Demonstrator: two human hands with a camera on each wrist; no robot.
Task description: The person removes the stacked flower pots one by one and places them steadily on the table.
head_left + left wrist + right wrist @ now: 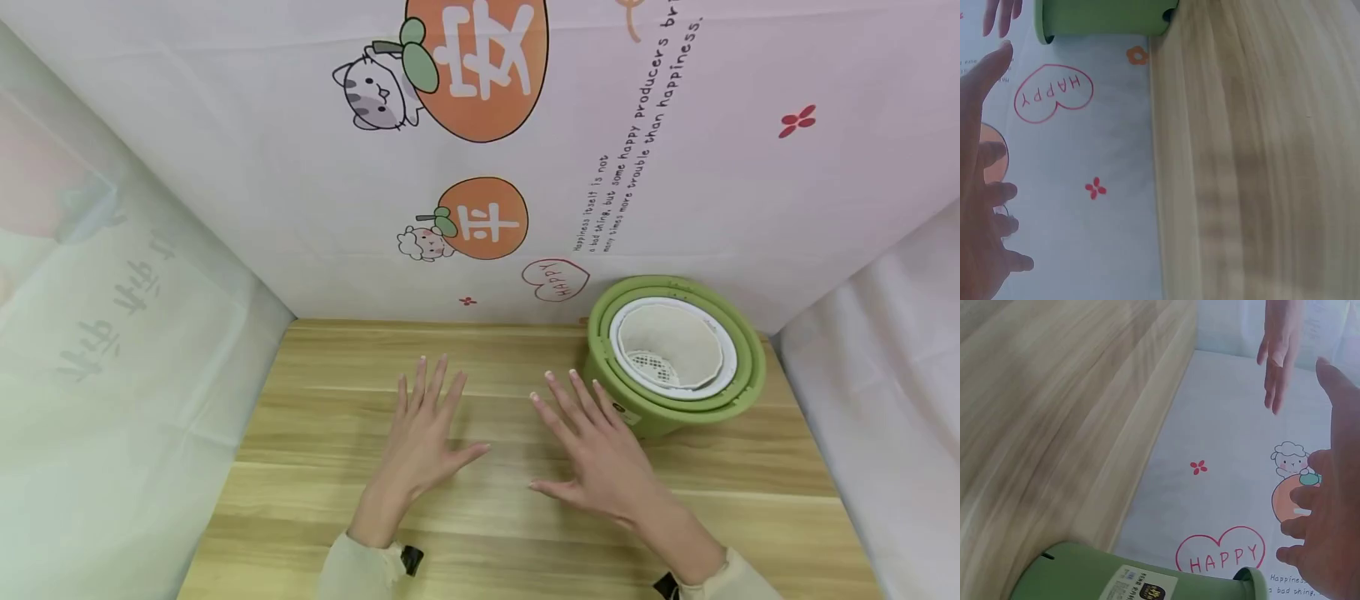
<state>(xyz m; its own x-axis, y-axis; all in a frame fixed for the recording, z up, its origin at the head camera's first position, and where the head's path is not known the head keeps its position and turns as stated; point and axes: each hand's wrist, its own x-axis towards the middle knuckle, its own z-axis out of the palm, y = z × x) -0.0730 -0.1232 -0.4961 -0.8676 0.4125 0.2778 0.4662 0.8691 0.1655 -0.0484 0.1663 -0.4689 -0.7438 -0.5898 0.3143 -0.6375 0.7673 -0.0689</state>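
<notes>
My left hand [420, 450] hovers over the wooden table with its fingers spread, holding nothing. To its right, my right hand [600, 458] is also spread and holds nothing. Nearest to the right hand is a stack of nested green plastic pots [752, 367] at the back right. Inside the green rims sits a white pot [731, 354] with a perforated bottom. A label [1138, 584] on the outer green pot shows in the right wrist view. Both wrist views show the hands raised above the tabletop, apart from the pots.
The wooden tabletop [510, 533] meets a white printed cloth [337, 250] at the back. White cloth walls stand on the left [150, 400] and right [885, 350]. The pots stand close to the back cloth.
</notes>
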